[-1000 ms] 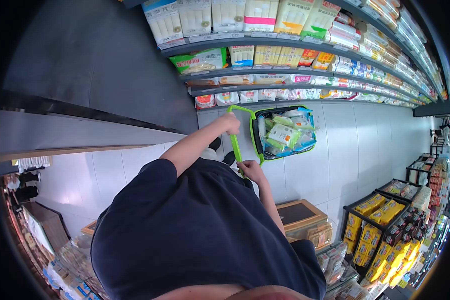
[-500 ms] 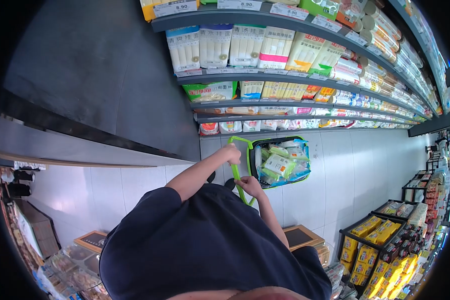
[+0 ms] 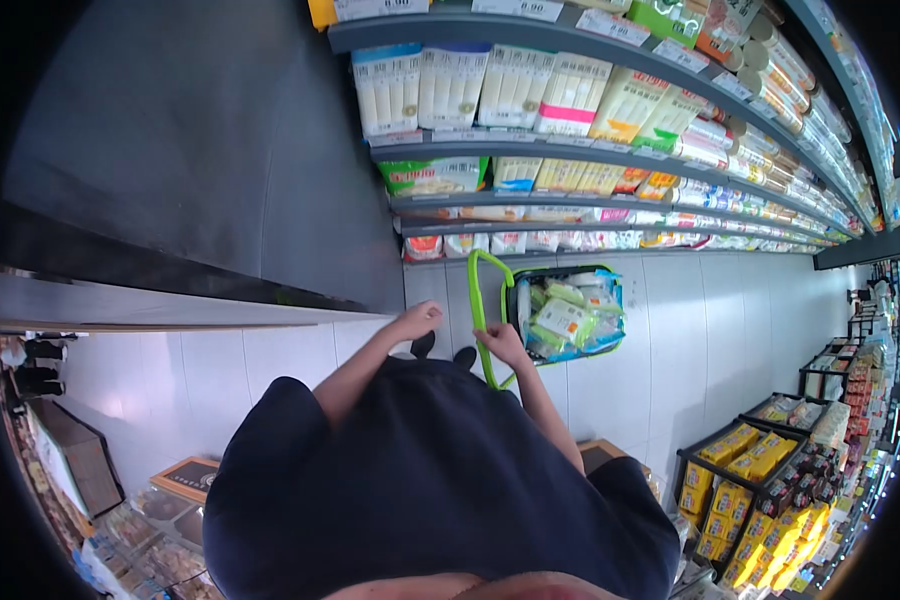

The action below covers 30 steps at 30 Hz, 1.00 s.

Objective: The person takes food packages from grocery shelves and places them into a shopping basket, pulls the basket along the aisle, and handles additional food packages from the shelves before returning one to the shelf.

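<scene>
A black basket with a green rim (image 3: 618, 342) stands on the floor ahead, filled with bagged goods in green and clear packaging (image 3: 560, 320). Its long green handle (image 3: 477, 290) leans toward my body. My right hand (image 3: 503, 343) is wrapped round this handle near its middle. To the left of the handle, my left hand (image 3: 422, 318) is apart from it, with its fingers curled in and nothing visible in them.
Tiered shelves (image 3: 530, 145) of packaged noodles run along the far side. A dark panel (image 3: 200, 140) stands at the left. Black racks (image 3: 745, 475) with yellow packs are at the lower right. Wood-framed bins (image 3: 185, 478) lie at the lower left.
My left hand has let go of the green handle and moved left and slightly down. My right hand still grips the handle. The view has shifted, with the shelves lower than a second ago.
</scene>
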### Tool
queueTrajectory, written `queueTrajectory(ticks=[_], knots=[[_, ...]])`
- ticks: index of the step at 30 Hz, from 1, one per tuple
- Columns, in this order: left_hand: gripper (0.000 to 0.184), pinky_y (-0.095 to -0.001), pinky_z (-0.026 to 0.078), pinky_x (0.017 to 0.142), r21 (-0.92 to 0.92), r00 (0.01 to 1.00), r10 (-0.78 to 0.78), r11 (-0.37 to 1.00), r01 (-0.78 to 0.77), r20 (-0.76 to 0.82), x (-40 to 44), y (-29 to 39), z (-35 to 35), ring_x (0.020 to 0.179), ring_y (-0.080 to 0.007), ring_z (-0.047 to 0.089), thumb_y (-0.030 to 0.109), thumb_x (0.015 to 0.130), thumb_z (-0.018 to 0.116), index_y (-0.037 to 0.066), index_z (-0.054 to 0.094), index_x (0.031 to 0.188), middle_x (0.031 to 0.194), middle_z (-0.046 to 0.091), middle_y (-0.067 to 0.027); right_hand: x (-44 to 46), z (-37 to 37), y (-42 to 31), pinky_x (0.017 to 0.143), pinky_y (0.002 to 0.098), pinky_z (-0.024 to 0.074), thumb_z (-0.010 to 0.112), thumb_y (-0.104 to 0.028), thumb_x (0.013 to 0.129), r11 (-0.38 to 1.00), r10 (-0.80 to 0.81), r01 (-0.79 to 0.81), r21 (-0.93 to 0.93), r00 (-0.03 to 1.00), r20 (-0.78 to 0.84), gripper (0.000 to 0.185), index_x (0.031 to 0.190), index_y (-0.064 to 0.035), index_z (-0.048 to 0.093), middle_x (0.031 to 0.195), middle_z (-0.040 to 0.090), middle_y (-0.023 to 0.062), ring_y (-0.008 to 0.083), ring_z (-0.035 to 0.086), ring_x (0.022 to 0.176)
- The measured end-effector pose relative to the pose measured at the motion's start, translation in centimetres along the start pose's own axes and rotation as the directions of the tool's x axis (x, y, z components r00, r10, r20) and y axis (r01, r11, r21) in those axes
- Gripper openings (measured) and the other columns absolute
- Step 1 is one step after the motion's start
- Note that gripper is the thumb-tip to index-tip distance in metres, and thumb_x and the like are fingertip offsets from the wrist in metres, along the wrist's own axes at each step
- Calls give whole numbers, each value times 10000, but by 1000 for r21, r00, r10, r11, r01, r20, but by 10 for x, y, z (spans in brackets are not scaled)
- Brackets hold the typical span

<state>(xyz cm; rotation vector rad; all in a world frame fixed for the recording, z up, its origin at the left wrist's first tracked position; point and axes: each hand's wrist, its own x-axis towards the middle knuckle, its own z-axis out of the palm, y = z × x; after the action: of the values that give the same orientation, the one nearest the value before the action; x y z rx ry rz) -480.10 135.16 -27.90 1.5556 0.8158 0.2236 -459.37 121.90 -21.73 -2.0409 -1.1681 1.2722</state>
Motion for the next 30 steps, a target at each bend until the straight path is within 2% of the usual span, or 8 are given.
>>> queueTrajectory(ticks=[2,6,11,13,19,21,26,30], knots=[[316,-311,475,705,74,978,-158,986,148,137,-12,-14,-18,767,-197,593,254,832,559,-15,542,998,877,606,-114,9,1,-5,548,275,427,611,-328,784,996,-8,7,87,1000,10,358,731,26,607,619,579,50,99,516,577],[340,-292,472,723,-22,962,-230,972,236,146,-32,-27,-35,794,-178,589,265,863,524,-41,527,1010,887,598,-116,29,12,-13,613,287,453,615,-353,776,980,56,-50,191,998,-25,401,860,37,572,714,596,82,152,565,646],[286,-282,473,711,-108,974,-216,969,223,73,-20,-30,-42,779,-168,595,236,862,522,-16,540,997,870,601,-102,38,20,-19,670,329,466,613,-384,774,998,63,-64,0,972,-225,478,960,47,524,768,596,129,210,584,702],[238,-271,481,678,-343,965,-263,906,248,1,-1,-12,-45,750,-141,598,231,855,532,22,559,966,846,603,-80,32,21,-27,802,390,418,628,-404,751,1000,18,-11,23,943,-332,536,1035,33,502,1008,538,233,342,530,953],[340,-207,428,483,-704,845,-455,696,141,-281,114,37,-73,532,-101,556,403,838,530,78,569,744,656,606,-33,-3,2,-36,842,397,390,633,-248,762,986,-148,69,-149,768,-623,413,1038,26,493,978,505,206,349,478,956],[403,-201,415,486,-827,767,-555,560,58,-322,155,59,-84,531,-103,553,482,804,546,85,568,740,669,611,-25,-19,-8,-34,843,398,384,607,-168,784,988,-155,96,-124,729,-667,309,1008,22,510,972,508,192,344,486,934],[459,-295,450,611,-826,689,-665,537,174,-287,231,81,-115,616,-138,584,557,765,547,100,575,764,712,616,-26,-59,-25,2,743,366,476,597,-160,794,1000,-26,18,-19,683,-730,265,992,5,534,965,497,177,304,506,905],[525,-293,418,763,-797,787,-604,534,281,-127,263,68,-144,802,-129,571,616,800,401,129,593,847,874,618,-5,-93,-32,23,691,345,502,593,-155,797,998,35,-61,-9,671,-740,245,984,-3,549,962,495,168,282,508,899]])
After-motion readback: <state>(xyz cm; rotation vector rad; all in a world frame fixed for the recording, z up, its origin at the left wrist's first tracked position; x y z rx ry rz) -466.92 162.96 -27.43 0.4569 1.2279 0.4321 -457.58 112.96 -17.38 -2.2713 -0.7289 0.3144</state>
